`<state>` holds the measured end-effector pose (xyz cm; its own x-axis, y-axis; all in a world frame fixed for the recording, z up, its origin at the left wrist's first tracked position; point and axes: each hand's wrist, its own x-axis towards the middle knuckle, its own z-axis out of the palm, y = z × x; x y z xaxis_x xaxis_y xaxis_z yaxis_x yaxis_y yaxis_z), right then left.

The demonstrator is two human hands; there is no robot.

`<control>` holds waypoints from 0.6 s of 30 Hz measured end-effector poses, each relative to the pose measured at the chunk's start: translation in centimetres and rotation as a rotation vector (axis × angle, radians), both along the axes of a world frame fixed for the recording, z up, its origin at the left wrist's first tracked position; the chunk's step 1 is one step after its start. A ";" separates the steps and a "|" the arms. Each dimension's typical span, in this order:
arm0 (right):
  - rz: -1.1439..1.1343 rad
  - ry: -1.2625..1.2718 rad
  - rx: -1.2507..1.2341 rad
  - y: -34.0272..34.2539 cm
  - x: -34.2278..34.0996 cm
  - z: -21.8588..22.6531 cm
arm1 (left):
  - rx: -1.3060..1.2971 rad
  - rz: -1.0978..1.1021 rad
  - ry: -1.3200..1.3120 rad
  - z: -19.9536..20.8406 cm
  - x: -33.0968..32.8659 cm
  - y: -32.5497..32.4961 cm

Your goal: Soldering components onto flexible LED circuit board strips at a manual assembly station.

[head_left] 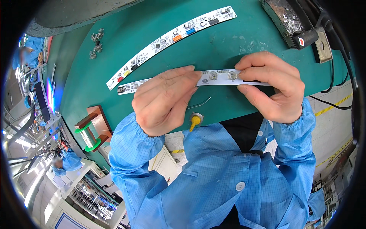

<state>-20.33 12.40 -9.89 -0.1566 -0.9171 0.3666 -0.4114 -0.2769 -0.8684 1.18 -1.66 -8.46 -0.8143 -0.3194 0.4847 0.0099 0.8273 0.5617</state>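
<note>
A narrow white circuit board strip [206,81] with round clear lenses lies between my hands, low over the green mat. My left hand [164,99] is closed over its middle, fingers together on the strip, hiding part of it. My right hand [274,86] pinches the strip near its right end, thumb below and fingertips above, beside a clear lens [231,75]. Just behind lies a longer curved white circuit board [166,44] with red, yellow, orange and blue connectors. Near the mat's front edge is a yellow tapered piece [195,120] with a metal base.
A solder wire spool [90,136] with green flanges sits on a brown stand at left. Small clear-and-metal parts [97,42] lie at the far left. A dark metal tray [286,19] with solder scraps stands at far right, near black cables [332,76].
</note>
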 end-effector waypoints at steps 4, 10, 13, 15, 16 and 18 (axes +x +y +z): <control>-0.003 -0.004 0.009 0.0 0.1 0.0 | -0.017 0.097 0.110 0.2 0.6 0.6; -0.009 0.000 0.019 0.0 0.2 0.1 | -0.010 0.115 0.025 1.6 0.8 -0.3; 0.005 0.018 -0.006 0.0 0.1 0.0 | 0.122 0.193 -0.091 2.6 0.7 -0.4; 0.028 -0.010 -0.002 0.0 -0.1 0.1 | 0.225 0.154 -0.154 3.2 0.7 -0.7; 0.049 -0.037 0.002 0.0 -0.2 0.2 | 0.224 0.157 -0.156 3.4 0.7 -0.6; 0.059 -0.059 0.011 0.1 -0.4 0.0 | 0.302 0.099 -0.154 3.6 0.6 -0.6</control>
<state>-20.75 12.51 -9.86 -0.1232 -0.9293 0.3482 -0.3431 -0.2893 -0.8936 1.76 -2.30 -4.86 -0.8283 -0.5109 0.2299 -0.1665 0.6163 0.7697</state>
